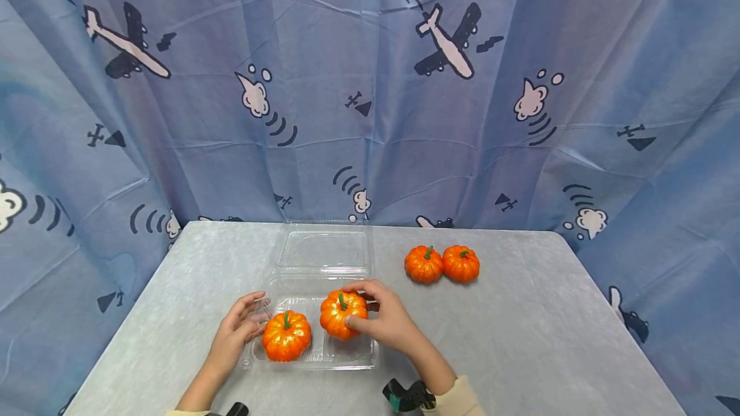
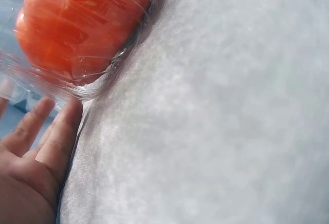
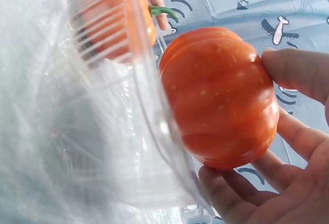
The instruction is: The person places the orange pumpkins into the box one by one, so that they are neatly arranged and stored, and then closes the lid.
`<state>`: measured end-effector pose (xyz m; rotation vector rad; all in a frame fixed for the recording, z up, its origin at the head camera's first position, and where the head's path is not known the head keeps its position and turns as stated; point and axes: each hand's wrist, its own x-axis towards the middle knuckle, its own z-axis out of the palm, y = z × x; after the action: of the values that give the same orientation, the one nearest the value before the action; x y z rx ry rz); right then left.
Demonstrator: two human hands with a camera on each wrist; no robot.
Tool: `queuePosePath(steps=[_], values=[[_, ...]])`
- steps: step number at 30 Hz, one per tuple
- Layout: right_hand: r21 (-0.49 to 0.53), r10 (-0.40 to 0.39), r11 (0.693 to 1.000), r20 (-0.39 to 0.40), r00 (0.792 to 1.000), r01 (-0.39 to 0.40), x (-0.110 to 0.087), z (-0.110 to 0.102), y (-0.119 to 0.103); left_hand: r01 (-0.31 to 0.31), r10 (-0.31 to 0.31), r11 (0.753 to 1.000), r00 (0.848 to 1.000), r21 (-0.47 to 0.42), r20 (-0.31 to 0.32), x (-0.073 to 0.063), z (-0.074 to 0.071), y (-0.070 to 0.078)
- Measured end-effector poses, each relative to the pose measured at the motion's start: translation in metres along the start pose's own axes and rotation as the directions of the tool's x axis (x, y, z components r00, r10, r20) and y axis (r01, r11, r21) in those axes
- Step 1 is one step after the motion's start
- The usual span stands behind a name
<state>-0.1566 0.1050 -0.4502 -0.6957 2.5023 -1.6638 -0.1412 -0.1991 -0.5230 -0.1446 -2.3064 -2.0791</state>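
My right hand (image 1: 388, 316) grips a small orange pumpkin (image 1: 342, 316) between thumb and fingers, over the right half of a clear plastic clamshell box (image 1: 315, 364). In the right wrist view this pumpkin (image 3: 218, 98) is beside the box's rim, thumb on one side and fingers on the other. A second pumpkin (image 1: 286, 337) with a green stem sits in the left half of the box. At the box's left wall is my left hand (image 1: 236, 329), its fingers loosely extended, with fingertips right at the plastic in the left wrist view. The transparent lid (image 1: 325, 249) lies folded back behind the box.
Two more orange pumpkins, a left one (image 1: 424, 265) and a right one (image 1: 460, 264), stand side by side at the back right of the grey table (image 1: 520, 339). A blue curtain (image 1: 358, 82) printed with airplanes hangs behind the table's far edge.
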Motion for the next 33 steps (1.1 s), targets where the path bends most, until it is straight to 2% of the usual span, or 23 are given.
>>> queuePosePath(steps=[13, 20, 25, 33], values=[[-0.101, -0.031, 0.994, 0.089, 0.996, 0.040, 0.006, 0.010, -0.001, 0.021, -0.021, 1.000, 1.000, 0.009, -0.006, 0.001, -0.001, -0.001], [-0.202, -0.054, 0.976, 0.150, 0.987, 0.084, 0.009, 0.010, 0.000, 0.025, -0.025, 1.000, 1.000, 0.000, -0.002, 0.001, 0.000, 0.000], [-0.259, -0.049, 0.961, 0.186, 0.981, 0.097, 0.010, 0.010, -0.001, 0.006, -0.006, 1.000, 1.000, -0.005, 0.009, 0.001, 0.000, 0.000], [-0.335, -0.038, 0.934, 0.240, 0.970, 0.120, 0.010, 0.013, 0.000, 0.017, -0.017, 1.000, 1.000, -0.004, 0.001, 0.002, -0.001, -0.001]])
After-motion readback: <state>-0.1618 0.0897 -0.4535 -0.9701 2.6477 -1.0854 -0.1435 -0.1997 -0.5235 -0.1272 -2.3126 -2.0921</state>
